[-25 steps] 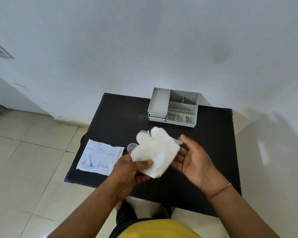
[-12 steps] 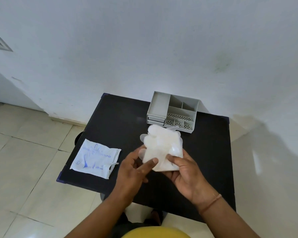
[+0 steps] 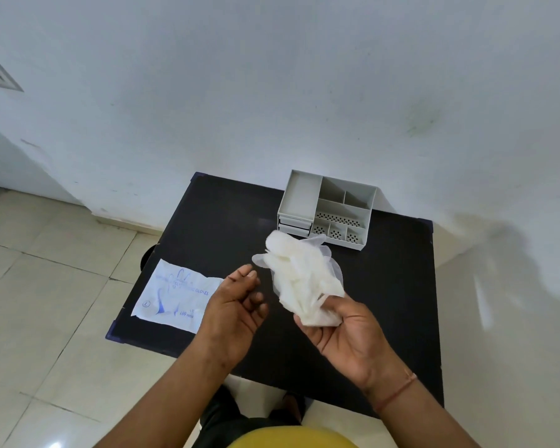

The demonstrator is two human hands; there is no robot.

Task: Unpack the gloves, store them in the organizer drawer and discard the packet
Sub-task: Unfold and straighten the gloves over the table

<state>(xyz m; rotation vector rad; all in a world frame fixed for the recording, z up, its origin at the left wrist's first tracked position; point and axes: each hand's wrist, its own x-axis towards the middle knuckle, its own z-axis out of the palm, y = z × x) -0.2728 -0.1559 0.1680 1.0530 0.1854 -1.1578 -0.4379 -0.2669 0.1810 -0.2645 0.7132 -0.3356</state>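
Clamped in right hand [image 3: 346, 331]: gloves [image 3: 304, 276], bunched at cuffs; left hand [image 3: 236, 305] open, empty. Light, limp, probably slippery.

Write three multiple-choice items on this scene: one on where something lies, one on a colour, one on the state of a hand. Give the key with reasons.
1. Where does the flat white packet with blue print lie?
A. On the black table's near-left corner
B. Inside the organizer
C. On the floor tiles

2. What colour is the compartmented plastic desk organizer?
A. Red
B. Light grey
C. Black

3. What is the left hand doing?
A. Gripping the packet
B. Open, holding nothing
C. Pulling a drawer

Key: 1 A, it rests on the black table near that corner. 2 B, its walls are pale grey. 3 B, only the right hand clutches the bunched white gloves.
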